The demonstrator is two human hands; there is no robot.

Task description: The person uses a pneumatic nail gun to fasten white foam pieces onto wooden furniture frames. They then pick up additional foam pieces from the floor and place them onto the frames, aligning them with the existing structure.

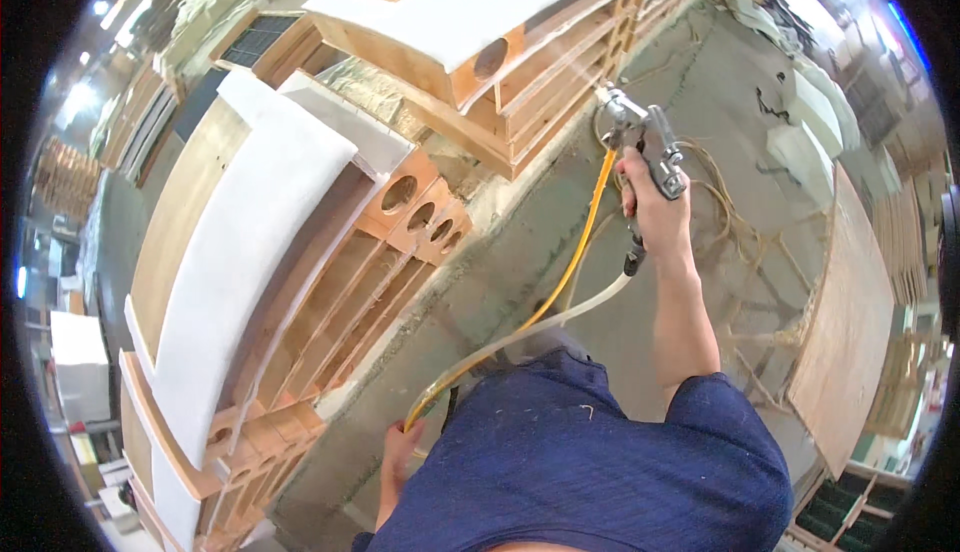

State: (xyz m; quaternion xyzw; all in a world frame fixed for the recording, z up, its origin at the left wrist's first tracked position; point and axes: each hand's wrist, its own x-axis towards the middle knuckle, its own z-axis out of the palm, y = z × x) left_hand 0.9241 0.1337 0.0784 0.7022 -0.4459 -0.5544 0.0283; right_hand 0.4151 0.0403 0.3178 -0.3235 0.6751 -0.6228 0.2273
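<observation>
My right hand (658, 207) is wrapped round the handle of a metal spray gun (628, 117), held out ahead of me. Its nozzle faces the open side of a curved wooden frame (560, 67), and a faint mist hangs between them. The frame's top carries white padding (450, 22). From the gun a yellow hose (582, 242) and a pale translucent hose (540, 325) run down toward my left. Low by my left side, my left hand (398, 452) is closed round the hoses; its fingers show only in part.
A second curved wooden frame (350, 282) with white padding (240, 242) and round holes stands at the left. Loose hoses (725, 192) lie on the grey floor (640, 322) at the right. Farther right a plywood sheet (845, 322) leans. White padding pieces (805, 152) are piled beyond.
</observation>
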